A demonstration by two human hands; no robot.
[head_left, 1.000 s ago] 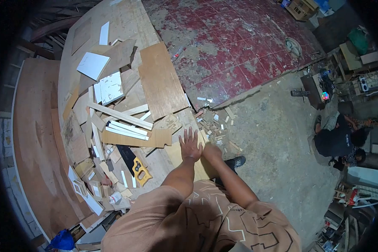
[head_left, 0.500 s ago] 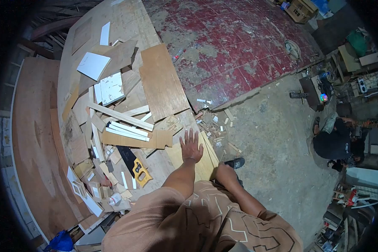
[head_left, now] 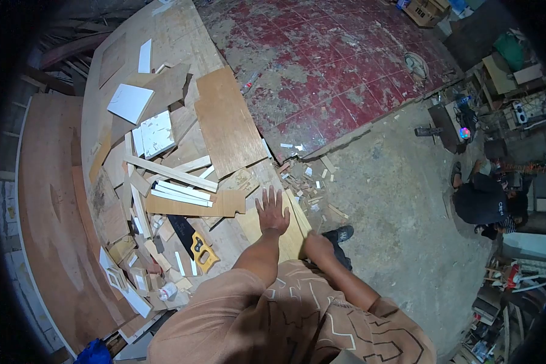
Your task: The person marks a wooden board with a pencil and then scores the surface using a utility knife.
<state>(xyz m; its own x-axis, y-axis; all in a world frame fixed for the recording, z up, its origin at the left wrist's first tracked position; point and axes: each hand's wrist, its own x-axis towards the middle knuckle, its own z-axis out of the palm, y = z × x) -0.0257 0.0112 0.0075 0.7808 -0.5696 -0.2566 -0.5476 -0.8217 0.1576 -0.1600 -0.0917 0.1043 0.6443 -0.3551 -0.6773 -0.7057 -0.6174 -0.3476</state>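
My left hand (head_left: 272,213) lies flat with fingers spread on a pale plywood piece (head_left: 255,225) at the near edge of the worktable. At that piece's right edge, my right hand (head_left: 318,247) is closed in a fist. Whatever is inside it is hidden from above. A narrow strip (head_left: 299,217) of the same pale wood runs along the edge between the two hands. Left of my left arm rests a handsaw (head_left: 201,249) with a yellow handle and dark blade.
Wood offcuts, white strips (head_left: 179,193) and a large brown plywood sheet (head_left: 230,121) cover the worktable. A small bottle (head_left: 167,292) stands near its front. Scraps (head_left: 309,185) litter the concrete floor. A person in dark clothes (head_left: 479,199) crouches at the far right.
My right hand has shifted slightly up and left, closer to the plywood edge. My left hand stays flat on the piece. The whole view has moved a little.
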